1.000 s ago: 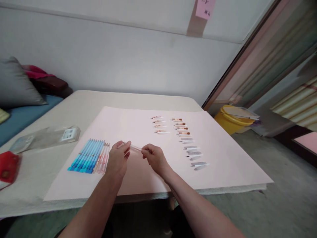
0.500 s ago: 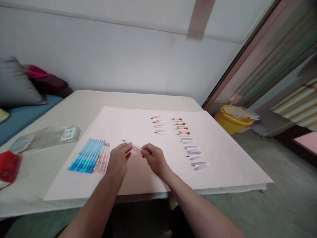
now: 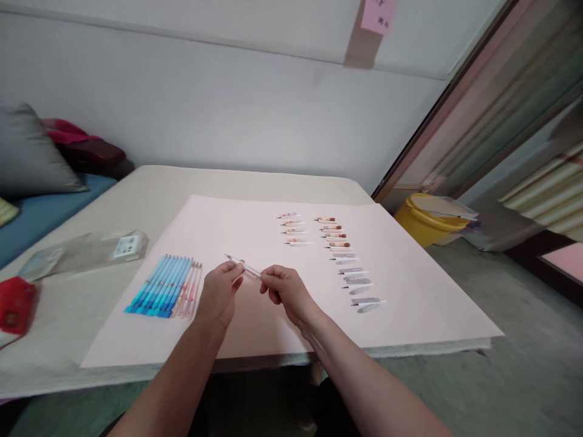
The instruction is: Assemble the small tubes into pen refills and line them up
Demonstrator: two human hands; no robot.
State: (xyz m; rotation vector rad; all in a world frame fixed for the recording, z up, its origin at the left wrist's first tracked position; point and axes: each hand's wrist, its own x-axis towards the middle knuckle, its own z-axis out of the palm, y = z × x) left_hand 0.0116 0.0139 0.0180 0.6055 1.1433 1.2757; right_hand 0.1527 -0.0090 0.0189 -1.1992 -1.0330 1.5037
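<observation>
Spanning most of the view, a cloth-covered bench (image 3: 255,182) carries a large pale pink sheet (image 3: 410,291) on which everything is laid out. Beyond the fingers and off to their right, two short columns of small pen parts (image 3: 339,255) run toward the near edge — orange-tipped pieces farther off, grey ones closer in. Just left of the left hand's fingers, a tight row of blue pens (image 3: 159,285) lies side by side, with a few clear pink-tinted ones at its right end. Farther left, off the sheet, rest a clear plastic packet (image 3: 86,249) and a red object (image 3: 16,303). A yellow bucket (image 3: 426,221) stands on the floor past the bench's far right corner, well away from both hands.

Both hands hover over the sheet's near middle. The left hand (image 3: 218,294) has its fingers pinched narrow on a thin clear pen tube (image 3: 243,269), which slants up and away to the left, its far tip poking out beyond the fingertips. The right hand (image 3: 286,291) meets the tube's near end — thumb and forefinger closed together on it, the other fingers curled under. The tube is held in the air between the two sets of fingers, above the paper.
</observation>
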